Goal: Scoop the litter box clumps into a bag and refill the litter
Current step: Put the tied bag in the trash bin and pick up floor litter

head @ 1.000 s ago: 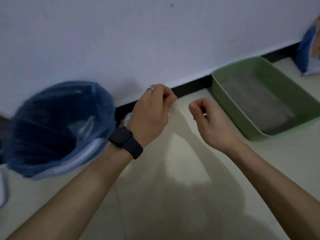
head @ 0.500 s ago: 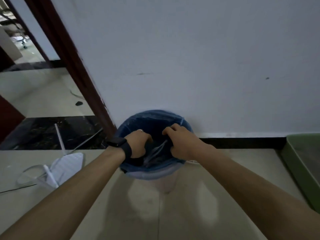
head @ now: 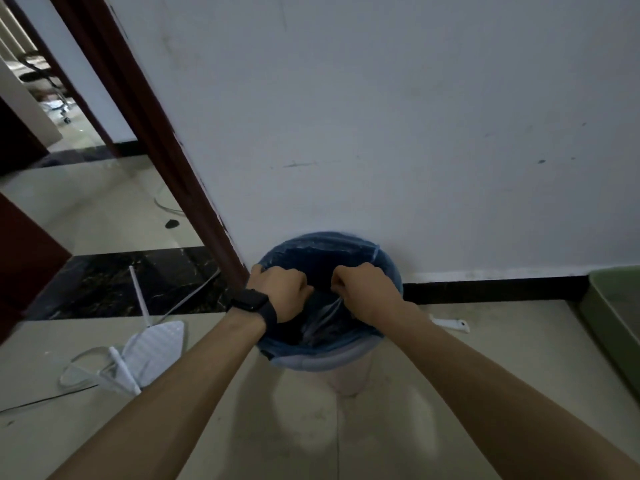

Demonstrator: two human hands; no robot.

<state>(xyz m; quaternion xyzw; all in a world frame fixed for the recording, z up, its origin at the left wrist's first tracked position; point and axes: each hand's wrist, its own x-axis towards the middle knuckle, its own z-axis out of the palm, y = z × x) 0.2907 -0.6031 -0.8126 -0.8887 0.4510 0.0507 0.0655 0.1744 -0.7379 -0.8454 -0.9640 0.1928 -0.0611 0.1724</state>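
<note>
A round bin lined with a blue plastic bag stands against the white wall, straight ahead. My left hand, with a black watch on the wrist, grips the bag's film at the left of the opening. My right hand pinches the bag's film at the right of the opening, with a fold of plastic stretched below its fingers. The green litter box shows only as a corner at the right edge. A white scoop lies on the floor just right of the bin, mostly hidden by my right forearm.
A dark red door frame rises left of the bin, with a doorway and a black threshold strip behind it. A white router with antennas and cables lies on the floor at the left. A black skirting runs along the wall.
The view swung left from the litter box to the bin. Both hands went from the air into the bin's opening and took hold of the blue bag; since half a second ago they have barely shifted.
</note>
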